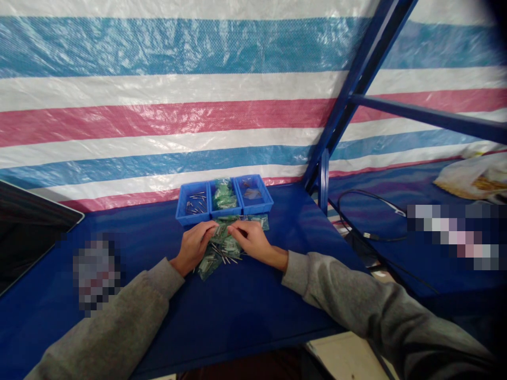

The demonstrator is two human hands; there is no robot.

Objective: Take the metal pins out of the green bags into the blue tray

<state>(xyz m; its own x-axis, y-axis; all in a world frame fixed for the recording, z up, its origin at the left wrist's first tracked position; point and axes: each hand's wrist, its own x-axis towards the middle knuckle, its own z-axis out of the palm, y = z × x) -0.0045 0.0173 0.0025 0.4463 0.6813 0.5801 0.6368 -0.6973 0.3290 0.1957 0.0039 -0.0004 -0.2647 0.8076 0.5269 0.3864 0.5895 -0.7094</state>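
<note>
My left hand [195, 245] and my right hand [256, 244] face each other over the table, thumbs and fingertips pinched. Between them is a small greenish clear plastic bag [221, 230], its edges at my fingers. Thin metal pins seem to be inside, though the fingers partly cover it. Below the hands, loose metal pins [225, 256] lie in a small heap. More filled bags [208, 265] rest around and under that heap. Just beyond my fingers stand three joined blue bins: the left bin [193, 218] holds loose pins, the middle bin [226, 213] greenish bags, the right bin [260, 209] small clear pieces.
The blue-covered table [237, 311] runs up to a striped plastic sheet [166, 116]. A blue metal frame [336, 121] rises at right, with a black cable [348, 211] beside it. A dark panel [31, 237] stands at far left. Blurred items lie on both sides.
</note>
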